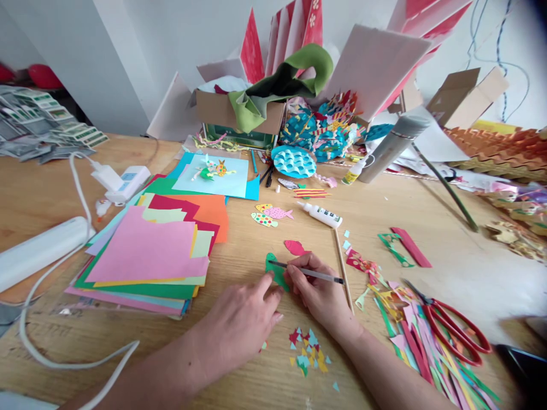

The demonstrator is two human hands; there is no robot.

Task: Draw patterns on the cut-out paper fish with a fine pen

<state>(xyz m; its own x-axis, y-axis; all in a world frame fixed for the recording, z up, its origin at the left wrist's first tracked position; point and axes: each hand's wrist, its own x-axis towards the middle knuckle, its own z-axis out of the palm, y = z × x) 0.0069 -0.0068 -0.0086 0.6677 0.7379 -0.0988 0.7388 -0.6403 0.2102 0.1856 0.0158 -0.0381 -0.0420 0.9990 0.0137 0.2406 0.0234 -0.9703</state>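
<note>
My left hand (243, 322) rests on the wooden table (427, 222), its fingertips pressing down a small green paper cut-out (273, 269). My right hand (318, 290) is closed around a thin grey pen (311, 274), whose tip touches the green cut-out. A pink paper fish shape (296, 247) lies just beyond the hands. Small coloured paper bits (308, 350) are scattered between my forearms.
A stack of coloured paper sheets (158, 250) lies left. Red-handled scissors (457, 324) sit on paper strips right. A glue bottle (320, 214), wooden stick (342, 267), paper fish (269, 215), a cardboard box (239, 111) of felt, white cable (51, 319) and craft clutter surround.
</note>
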